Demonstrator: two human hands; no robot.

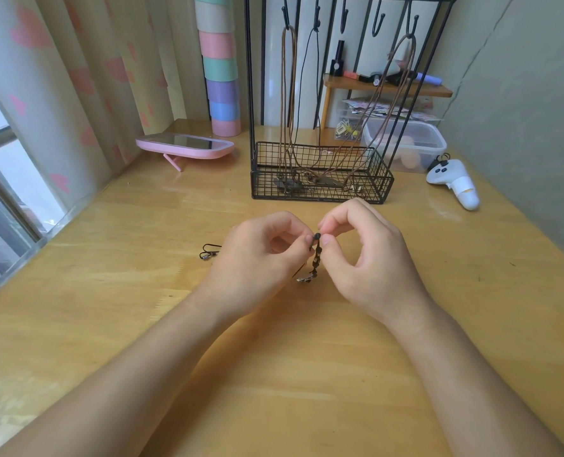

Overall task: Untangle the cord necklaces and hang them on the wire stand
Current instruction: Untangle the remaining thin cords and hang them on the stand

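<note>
A black cord necklace [316,255] with a knotted section and a small metal pendant hangs between my hands above the wooden table [274,374]. My left hand [261,258] pinches it near the top knot, and my right hand [363,255] pinches the same knot from the other side. The cord's loop and clasp end [209,252] lie on the table left of my left hand. Behind stands the black wire stand [320,173] with hooks; two brown cord necklaces [289,94] and a thin black one [307,67] hang from it, their pendants in the basket base.
A pink-framed mirror [185,146] lies at the back left beside a stack of pastel cups [221,80]. A white controller [452,179], a clear plastic box [406,143] and a small wooden shelf [386,87] are at the back right. Curtains and a window line the left side.
</note>
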